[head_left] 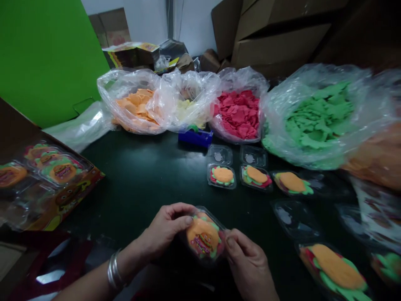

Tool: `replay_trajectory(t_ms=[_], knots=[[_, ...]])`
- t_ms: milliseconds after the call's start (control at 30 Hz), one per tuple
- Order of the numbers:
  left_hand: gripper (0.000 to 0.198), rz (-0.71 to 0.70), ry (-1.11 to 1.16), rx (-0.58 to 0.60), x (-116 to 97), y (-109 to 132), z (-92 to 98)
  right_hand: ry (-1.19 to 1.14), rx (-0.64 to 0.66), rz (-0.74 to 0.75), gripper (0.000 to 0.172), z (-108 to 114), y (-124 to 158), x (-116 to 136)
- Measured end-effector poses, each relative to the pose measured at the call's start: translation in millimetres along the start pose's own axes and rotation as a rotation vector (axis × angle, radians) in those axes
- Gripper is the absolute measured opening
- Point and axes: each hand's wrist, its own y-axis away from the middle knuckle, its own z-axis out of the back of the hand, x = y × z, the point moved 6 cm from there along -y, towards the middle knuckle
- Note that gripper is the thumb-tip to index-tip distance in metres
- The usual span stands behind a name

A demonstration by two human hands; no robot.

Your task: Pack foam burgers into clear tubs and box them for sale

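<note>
Between my hands is a clear plastic box [205, 236] with an orange, green and red toy burger inside and a printed burger label on its lid. My left hand [171, 228] grips its upper left edge, thumb on top. My right hand [246, 259] pinches the right edge between thumb and bent fingers. Beyond them stand several open clear boxes with layered burgers, among them a left one [222, 174], a middle one [256, 176] and a third [293, 183]. A bigger-looking burger box [338, 269] lies nearer, right of my right hand.
Along the back of the dark table [140, 175] sit plastic bags of orange pieces [138, 106], pale yellow pieces [188, 109], red pieces [239, 113] and green pieces [321, 115]. A blue tape dispenser [196, 137] stands before them. At left is a display carton [72, 200] holding packed burgers.
</note>
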Motion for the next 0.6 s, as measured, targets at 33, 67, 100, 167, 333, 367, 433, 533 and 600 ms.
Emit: replay_trajectory(t_ms=[33, 67, 100, 167, 333, 367, 433, 533, 600], knots=[[0.025, -0.026, -0.032, 0.006, 0, 5, -0.8, 0.013, 0.005, -0.009, 0.039, -2, 10, -4], [0.023, -0.050, -0.082, 0.009, 0, 9, -1.8, 0.026, 0.014, -0.021, 0.040, -3, 19, -7], [0.020, -0.072, -0.138, 0.010, 0, 12, -3.0, 0.041, 0.025, -0.033, 0.041, -5, 26, -8], [0.018, -0.095, -0.210, 0.010, -2, 13, -6.6, 0.064, 0.043, -0.048, 0.042, -5, 33, -7], [0.018, -0.032, -0.128, 0.029, -7, -3, -16.7, 0.194, 0.213, -0.018, 0.049, -1, 14, 26], [0.018, -0.026, -0.110, 0.034, -9, -6, -17.4, 0.238, 0.243, -0.012, 0.047, 0, 9, 33], [0.017, -0.040, -0.103, 0.042, -14, -10, -17.0, 0.233, 0.233, -0.007, 0.038, 1, 4, 43], [0.014, -0.060, -0.153, 0.041, -19, -13, -14.4, 0.046, 0.150, -0.005, 0.032, -1, 0, 42], [0.013, -0.043, -0.169, 0.032, -18, -14, -13.4, -0.042, 0.093, -0.005, 0.033, -2, 0, 34]])
